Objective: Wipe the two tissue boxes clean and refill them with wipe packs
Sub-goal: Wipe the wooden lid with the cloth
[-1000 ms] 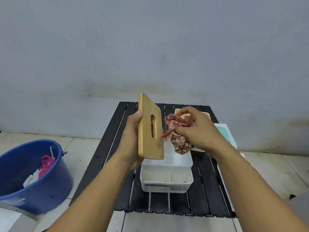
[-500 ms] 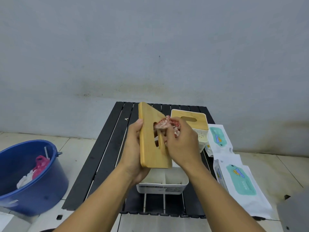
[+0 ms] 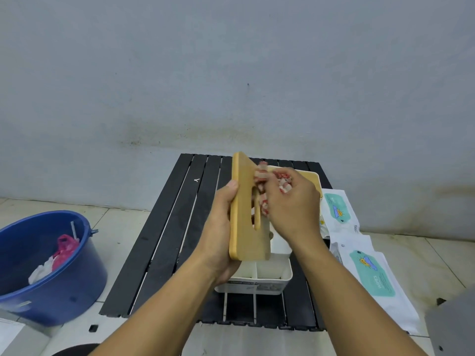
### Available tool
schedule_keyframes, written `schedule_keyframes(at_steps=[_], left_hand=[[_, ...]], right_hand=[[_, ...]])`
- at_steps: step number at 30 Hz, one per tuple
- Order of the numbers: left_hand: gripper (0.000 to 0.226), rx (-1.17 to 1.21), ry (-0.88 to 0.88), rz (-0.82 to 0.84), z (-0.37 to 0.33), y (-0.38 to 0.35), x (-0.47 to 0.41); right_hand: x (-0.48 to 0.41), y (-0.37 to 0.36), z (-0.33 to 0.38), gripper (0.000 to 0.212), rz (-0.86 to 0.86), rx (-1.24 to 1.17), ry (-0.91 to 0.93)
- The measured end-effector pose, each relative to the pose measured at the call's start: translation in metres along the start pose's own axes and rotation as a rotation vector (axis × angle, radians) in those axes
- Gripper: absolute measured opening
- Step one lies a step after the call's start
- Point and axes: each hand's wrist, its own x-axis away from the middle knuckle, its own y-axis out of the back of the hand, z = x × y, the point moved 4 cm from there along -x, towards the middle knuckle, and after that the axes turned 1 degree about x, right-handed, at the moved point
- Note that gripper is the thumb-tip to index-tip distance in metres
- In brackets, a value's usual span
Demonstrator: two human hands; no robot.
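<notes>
The right hand (image 3: 290, 209) had slid its clutched red-and-white cloth (image 3: 282, 182) up the wooden lid (image 3: 243, 214), gripped upright by the left hand (image 3: 218, 227) above the white box (image 3: 272, 274) at the table (image 3: 167, 240) front edge.

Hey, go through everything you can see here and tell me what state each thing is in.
Wooden lid: off its box, held upright by the left hand.
Cloth: bunched in the right hand, pressed on the lid.
Front box: open, no pack visible inside.
Back box: lid on.
Wipe packs: lying flat, right of the table.
Bucket: holds crumpled bags.
</notes>
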Motion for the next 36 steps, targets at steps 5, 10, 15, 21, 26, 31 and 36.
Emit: schedule_keyframes(at_steps=[5, 10, 15, 21, 26, 31, 36], left_hand=[[0.053, -0.100, 0.053, -0.046, 0.015, -0.005, 0.001], [0.051, 0.051, -0.043, -0.077, 0.005, -0.001, -0.007], [0.060, 0.208, -0.147, -0.150, -0.026, 0.028, -0.007], [0.059, 0.119, -0.167, -0.191, -0.033, 0.030, -0.006], [0.057, 0.027, 0.005, -0.036, -0.007, 0.004, 0.004], [0.055, 0.001, 0.020, 0.004, 0.007, -0.008, 0.005], [0.058, 0.036, -0.097, -0.126, -0.018, 0.016, -0.004]], right_hand=[[0.001, 0.008, 0.017, 0.011, -0.027, -0.038, 0.071], [0.030, -0.006, 0.050, 0.004, 0.068, -0.080, 0.202], [0.067, -0.031, 0.047, 0.019, 0.261, 0.026, 0.277], [0.052, -0.023, 0.013, 0.021, 0.227, 0.112, 0.177], [0.022, 0.004, 0.009, 0.013, 0.044, 0.142, 0.147], [0.011, 0.020, 0.003, 0.007, -0.016, 0.138, 0.116], [0.042, -0.006, 0.002, 0.010, 0.195, 0.157, 0.145]])
